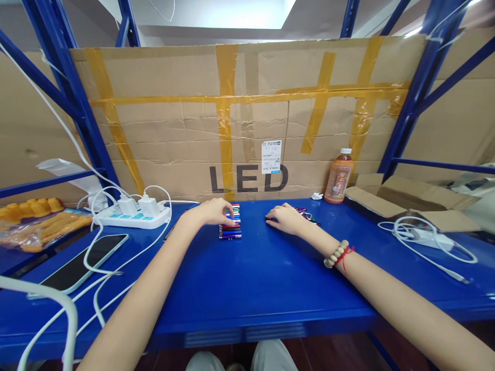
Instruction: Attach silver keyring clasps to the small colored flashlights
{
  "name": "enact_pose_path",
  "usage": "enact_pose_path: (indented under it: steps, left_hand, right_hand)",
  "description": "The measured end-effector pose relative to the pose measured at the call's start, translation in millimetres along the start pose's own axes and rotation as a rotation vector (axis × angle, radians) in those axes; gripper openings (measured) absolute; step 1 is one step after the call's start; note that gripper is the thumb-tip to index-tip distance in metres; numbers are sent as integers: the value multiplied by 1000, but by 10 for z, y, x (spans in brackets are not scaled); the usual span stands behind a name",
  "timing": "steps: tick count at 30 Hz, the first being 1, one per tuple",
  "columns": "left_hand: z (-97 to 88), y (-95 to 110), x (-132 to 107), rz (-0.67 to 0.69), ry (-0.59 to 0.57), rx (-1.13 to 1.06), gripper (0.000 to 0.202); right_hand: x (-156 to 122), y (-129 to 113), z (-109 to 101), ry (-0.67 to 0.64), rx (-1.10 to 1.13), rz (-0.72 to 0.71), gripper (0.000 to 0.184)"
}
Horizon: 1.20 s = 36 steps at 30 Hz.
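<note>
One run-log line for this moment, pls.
left hand: at row of shiny sticks, grip unclear | right hand: beside small jumbled pile | bottle: standing, capped, by open carton

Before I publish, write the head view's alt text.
A person's left hand is at a row of multicoloured tubes, the right hand beside a cluster of small items on a blue table. Taped cardboard marked LED stands behind.

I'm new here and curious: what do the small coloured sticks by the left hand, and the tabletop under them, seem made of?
Coloured sticks: probably metal or glossy plastic; they show bright highlights. Blue tabletop: perhaps painted metal, smooth with soft reflections.
</note>
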<state>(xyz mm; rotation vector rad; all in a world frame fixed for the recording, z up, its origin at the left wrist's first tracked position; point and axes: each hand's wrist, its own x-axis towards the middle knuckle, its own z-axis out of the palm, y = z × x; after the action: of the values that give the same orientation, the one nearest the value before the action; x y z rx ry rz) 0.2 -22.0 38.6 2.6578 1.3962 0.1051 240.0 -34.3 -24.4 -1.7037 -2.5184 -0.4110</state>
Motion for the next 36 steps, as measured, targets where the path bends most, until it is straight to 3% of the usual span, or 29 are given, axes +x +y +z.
enact_pose_path:
  steps: [5,11,18,23,29,33,36]
  left_hand:
    - [104,32,22,-5,-84,27,40]
    - [185,123,13,-37,-97,78,26]
    - [187,178,-8,-30,0,190,26]
    - [198,201,-12,-22,-33,174,17]
    - [205,249,-29,9,-25,192,15]
    - [210,263,-31,60,-42,101,15]
    - [241,310,-9,169,-11,-143,22]
  right_hand:
    - [-34,162,-73,-27,-39,158,17]
    - [-74,231,-117,-35,-13,249,19]
    - [-85,217,-151,-12,17,245,19]
    - [-84,206,-123,-12,41,170,17]
    - [-76,222,-99,2,39,182,15]
    - [-76,228,-98,-2,56,192,12]
    - [-72,221,-96,1,81,189,11]
